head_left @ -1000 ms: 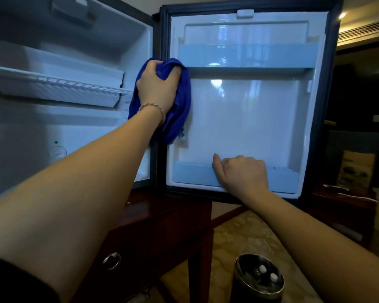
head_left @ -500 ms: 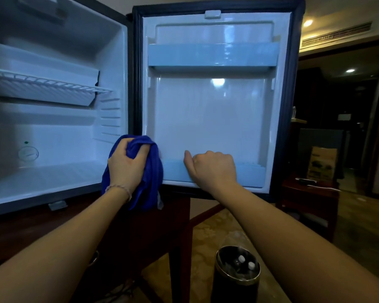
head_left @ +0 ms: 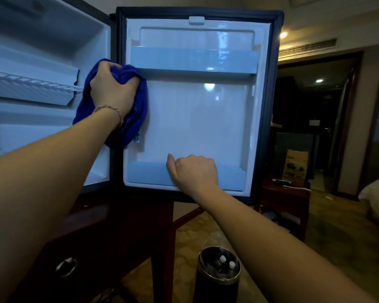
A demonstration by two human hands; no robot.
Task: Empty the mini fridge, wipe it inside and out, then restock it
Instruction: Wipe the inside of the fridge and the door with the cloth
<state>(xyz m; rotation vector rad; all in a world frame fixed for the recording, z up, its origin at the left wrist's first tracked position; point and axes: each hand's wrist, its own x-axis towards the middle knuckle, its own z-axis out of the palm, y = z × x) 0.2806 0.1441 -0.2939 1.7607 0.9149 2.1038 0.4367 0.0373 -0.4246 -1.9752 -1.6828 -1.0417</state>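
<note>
Cloth [head_left: 131,119] is bunched up in the left hand [head_left: 113,90], fingers curled tight round the wad, and it's pressed right at the hinge side of the open fridge door [head_left: 197,119], where the door liner meets the cabinet edge. That's the relation everything hangs on: the unwiped white panel of the door stretches off to the right of that hand, and its long run goes up and down between the upper door shelf [head_left: 194,61] and the lower door shelf [head_left: 149,173]. So the left hand is the one that's actually on the job, and I'd guess the next stroke is either down along the hinge edge or sideways across the panel.

Right hand [head_left: 194,171] is lower down, fingers hooked over the front lip of the lower door shelf, gripping it, looks like it's just steadying the door so it doesn't swing while the cloth pushes on it.

Fridge interior [head_left: 42,132] on the left looks empty apart from the wire shelf [head_left: 31,86], so emptying seems done and we're mid-wipe. Whole thing sits on a dark wooden desk [head_left: 118,226], and there's a bin [head_left: 219,274] on the floor below.
</note>
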